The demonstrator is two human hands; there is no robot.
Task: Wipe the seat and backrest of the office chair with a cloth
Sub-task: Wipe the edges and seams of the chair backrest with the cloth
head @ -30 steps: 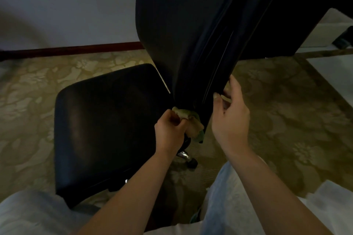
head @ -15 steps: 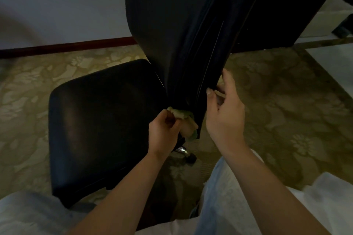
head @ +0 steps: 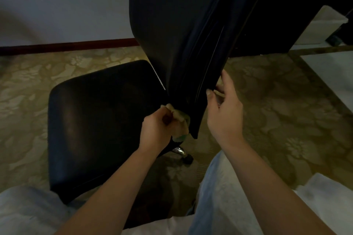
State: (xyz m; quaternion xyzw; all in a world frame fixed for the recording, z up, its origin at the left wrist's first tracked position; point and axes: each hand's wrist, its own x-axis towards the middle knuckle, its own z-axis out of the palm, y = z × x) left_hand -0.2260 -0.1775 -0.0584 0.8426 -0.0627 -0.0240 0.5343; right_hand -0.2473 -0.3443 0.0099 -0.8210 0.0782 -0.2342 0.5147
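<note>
Your left grip (head: pixel 158 129) bunches the cloth (head: pixel 180 118) against the backrest (head: pixel 181 34), at its bottom corner; your right grip (head: pixel 223 108) pinches its edge, likely steadying it.

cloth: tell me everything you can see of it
The cloth is a small, pale yellowish rag with a greenish lower edge, soft and fuzzy-looking. It is bunched up in the left hand, which grips it and holds it against the bottom corner of the dark backrest. Part of it is hidden by the fingers.
</note>
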